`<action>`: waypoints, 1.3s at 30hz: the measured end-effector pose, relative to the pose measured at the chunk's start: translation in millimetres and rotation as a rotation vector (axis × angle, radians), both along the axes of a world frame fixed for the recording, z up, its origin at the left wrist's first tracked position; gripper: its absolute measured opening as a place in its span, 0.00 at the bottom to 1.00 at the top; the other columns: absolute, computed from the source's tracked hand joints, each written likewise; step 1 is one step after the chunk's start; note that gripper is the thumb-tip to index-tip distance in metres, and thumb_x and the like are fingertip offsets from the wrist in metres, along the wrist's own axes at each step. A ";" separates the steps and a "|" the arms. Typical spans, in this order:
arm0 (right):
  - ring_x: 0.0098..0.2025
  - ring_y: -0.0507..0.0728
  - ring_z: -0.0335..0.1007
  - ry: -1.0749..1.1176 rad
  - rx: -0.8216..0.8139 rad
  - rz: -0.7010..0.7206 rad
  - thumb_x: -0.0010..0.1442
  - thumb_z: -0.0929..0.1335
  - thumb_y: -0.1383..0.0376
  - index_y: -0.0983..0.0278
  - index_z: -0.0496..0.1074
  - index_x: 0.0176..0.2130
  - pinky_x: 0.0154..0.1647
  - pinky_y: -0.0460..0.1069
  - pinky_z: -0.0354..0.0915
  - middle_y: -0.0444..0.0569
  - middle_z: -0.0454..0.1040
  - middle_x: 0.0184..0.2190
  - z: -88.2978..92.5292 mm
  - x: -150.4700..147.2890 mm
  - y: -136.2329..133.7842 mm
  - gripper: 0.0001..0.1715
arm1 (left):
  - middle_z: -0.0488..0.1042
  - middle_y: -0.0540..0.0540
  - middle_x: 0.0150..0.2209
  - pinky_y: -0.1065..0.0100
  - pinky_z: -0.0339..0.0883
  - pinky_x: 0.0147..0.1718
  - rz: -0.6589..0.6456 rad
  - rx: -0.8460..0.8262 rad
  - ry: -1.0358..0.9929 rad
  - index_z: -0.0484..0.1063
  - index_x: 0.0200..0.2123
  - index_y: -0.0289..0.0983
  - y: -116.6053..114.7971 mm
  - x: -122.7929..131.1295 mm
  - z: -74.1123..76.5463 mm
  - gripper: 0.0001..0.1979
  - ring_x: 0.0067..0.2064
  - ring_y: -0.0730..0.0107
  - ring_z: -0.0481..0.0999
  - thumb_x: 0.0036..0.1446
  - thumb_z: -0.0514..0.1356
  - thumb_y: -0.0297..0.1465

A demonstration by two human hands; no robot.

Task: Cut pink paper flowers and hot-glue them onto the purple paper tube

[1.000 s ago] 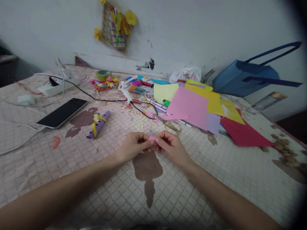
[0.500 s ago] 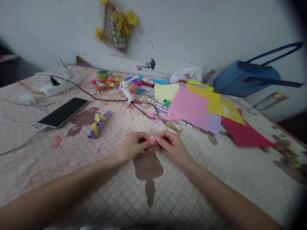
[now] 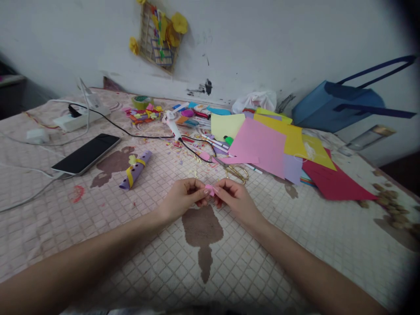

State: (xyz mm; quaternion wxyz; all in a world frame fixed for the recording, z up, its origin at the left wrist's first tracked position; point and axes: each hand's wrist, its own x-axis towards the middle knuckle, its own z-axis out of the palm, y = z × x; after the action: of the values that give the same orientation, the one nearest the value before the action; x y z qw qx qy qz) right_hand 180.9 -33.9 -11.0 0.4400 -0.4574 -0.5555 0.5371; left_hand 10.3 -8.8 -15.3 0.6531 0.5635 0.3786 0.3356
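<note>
Two bare hands fill the middle of my feed: the left hand (image 3: 182,196) and the right hand (image 3: 236,201) are held over the cloth-covered worktop (image 3: 278,249), pinching a small pink paper piece (image 3: 209,189) between their fingertips. Just beyond them, gold-handled scissors (image 3: 236,173) lie with their blades under the edge of a fanned stack of coloured paper sheets (image 3: 259,142). To the left of the hands I can see a purple paper roll (image 3: 134,170) banded in yellow, and farther left a black smartphone (image 3: 85,153). Near the wall, a white glue gun (image 3: 172,125) sits among paper scraps, with a blue bag (image 3: 334,100) off to the right.
</note>
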 end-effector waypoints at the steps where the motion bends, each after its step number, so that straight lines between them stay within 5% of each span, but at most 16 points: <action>1: 0.23 0.48 0.62 0.001 0.004 -0.001 0.56 0.66 0.59 0.65 0.68 0.29 0.24 0.45 0.61 0.42 0.67 0.21 -0.1 -0.1 0.0 0.11 | 0.72 0.50 0.22 0.75 0.63 0.24 -0.001 -0.005 0.002 0.68 0.30 0.32 -0.1 0.0 -0.1 0.12 0.23 0.79 0.69 0.50 0.62 0.36; 18: 0.23 0.48 0.62 0.118 -0.056 0.031 0.58 0.65 0.58 0.65 0.68 0.29 0.24 0.45 0.60 0.42 0.67 0.21 -8.3 -1.6 0.8 0.13 | 0.70 0.51 0.22 0.76 0.61 0.23 -0.006 -0.004 -0.015 0.67 0.28 0.31 -1.2 -0.5 3.3 0.13 0.23 0.80 0.68 0.48 0.63 0.36; 39: 0.22 0.48 0.61 -0.011 0.013 -0.021 0.56 0.67 0.58 0.65 0.68 0.29 0.24 0.45 0.59 0.41 0.67 0.20 -2.8 -2.4 -1.3 0.12 | 0.70 0.50 0.22 0.75 0.63 0.23 -0.043 0.041 0.093 0.67 0.28 0.32 -1.2 -0.7 4.0 0.13 0.23 0.78 0.69 0.49 0.62 0.37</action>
State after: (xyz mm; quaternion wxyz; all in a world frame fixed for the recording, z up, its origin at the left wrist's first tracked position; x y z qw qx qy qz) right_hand 178.5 -35.2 -13.8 0.4457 -0.4634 -0.5564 0.5264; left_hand 9.6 -10.0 -11.3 0.6300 0.6000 0.3894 0.3026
